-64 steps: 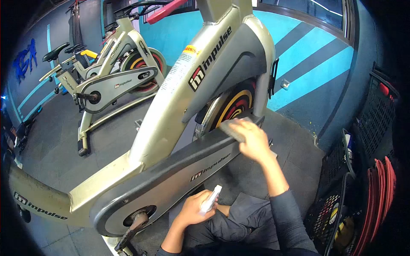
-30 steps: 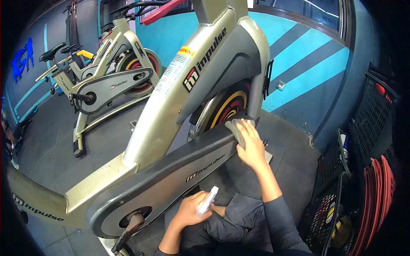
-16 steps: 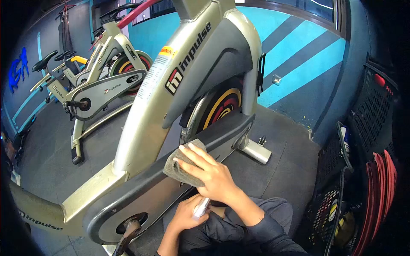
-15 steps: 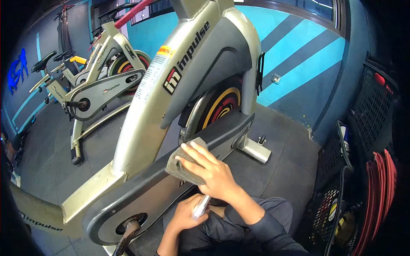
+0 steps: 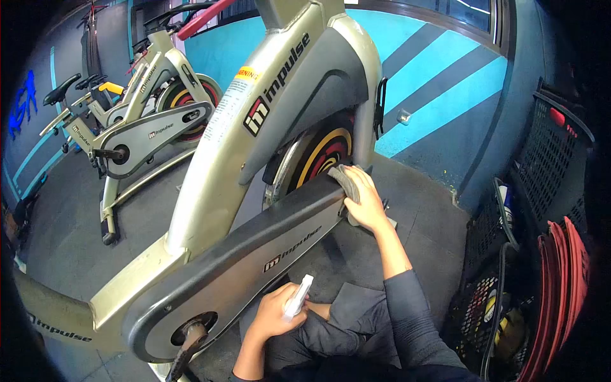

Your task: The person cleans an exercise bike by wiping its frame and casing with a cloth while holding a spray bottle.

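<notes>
A grey cloth [image 5: 347, 183] is pressed by my right hand [image 5: 366, 202] against the front end of the black-topped chain guard [image 5: 254, 254] on a spin bike. Below the guard, over my lap, my left hand [image 5: 275, 313] is closed round a spray bottle, of which only the white spray head [image 5: 298, 298] shows. The bike's gold frame [image 5: 223, 146] carries the word "impulse". Behind my right hand is the flywheel [image 5: 318, 156], with red and yellow rings. A pedal crank [image 5: 188, 347] sticks out at the guard's near end.
Another spin bike [image 5: 149, 130] stands further back on the left. To my right are black plastic baskets [image 5: 496, 305] with items inside and a stack of red flat pieces [image 5: 563, 286]. A blue striped wall [image 5: 439, 95] rises beyond the bike.
My right hand has moved forward with the cloth, from above the middle of the guard to its far end. My left hand has stayed low, still holding the spray bottle.
</notes>
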`<state>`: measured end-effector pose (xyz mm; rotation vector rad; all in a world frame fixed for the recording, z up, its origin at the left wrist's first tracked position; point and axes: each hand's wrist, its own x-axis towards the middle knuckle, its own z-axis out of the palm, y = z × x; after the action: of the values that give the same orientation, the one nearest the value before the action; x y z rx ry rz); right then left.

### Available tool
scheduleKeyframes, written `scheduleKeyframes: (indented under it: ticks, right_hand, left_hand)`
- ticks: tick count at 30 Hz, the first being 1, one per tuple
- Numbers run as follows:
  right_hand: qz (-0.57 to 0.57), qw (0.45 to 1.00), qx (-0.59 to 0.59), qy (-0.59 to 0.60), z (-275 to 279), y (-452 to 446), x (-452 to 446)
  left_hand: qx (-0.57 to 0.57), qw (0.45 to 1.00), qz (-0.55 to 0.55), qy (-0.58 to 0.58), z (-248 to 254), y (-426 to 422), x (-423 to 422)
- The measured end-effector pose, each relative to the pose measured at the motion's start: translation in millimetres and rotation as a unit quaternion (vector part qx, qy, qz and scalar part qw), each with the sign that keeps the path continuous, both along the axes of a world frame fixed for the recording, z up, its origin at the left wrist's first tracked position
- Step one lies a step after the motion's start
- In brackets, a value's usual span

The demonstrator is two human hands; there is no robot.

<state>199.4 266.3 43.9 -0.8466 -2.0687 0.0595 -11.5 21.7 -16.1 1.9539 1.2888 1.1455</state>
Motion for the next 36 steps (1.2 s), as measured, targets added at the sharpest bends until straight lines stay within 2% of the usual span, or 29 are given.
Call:
scheduleKeyframes:
  ticks: [2,5,12,16,19,26,31,36]
  right_hand:
    - [0.003,0.999,-0.034,0.021,2,0,0]
    - [-0.007,0.999,-0.03,-0.038,14,-29,-12]
    - [0.052,0.997,-0.007,-0.05,35,-104,-42]
    - [0.063,0.997,-0.011,-0.047,29,-85,-35]
    - [0.022,0.998,0.004,-0.057,21,-53,-24]
    - [-0.029,0.994,-0.079,-0.069,26,9,14]
    - [-0.041,0.996,-0.068,-0.027,22,-15,1]
    - [0.035,0.998,-0.05,-0.028,21,-62,-14]
  left_hand:
    - [0.001,1.0,0.001,-0.009,-1,-4,1]
    - [0.012,1.0,-0.002,-0.012,-1,-7,1]
    - [0.012,1.0,-0.002,-0.007,-4,-6,0]
    - [-0.001,1.0,0.0,-0.013,-4,-7,-1]
    - [0.002,1.0,0.004,-0.02,-2,-7,-3]
    - [0.017,1.0,-0.002,-0.012,-6,-5,-5]
    - [0.016,1.0,-0.003,-0.021,-7,-6,-3]
    - [-0.003,1.0,-0.004,-0.015,-5,-6,1]
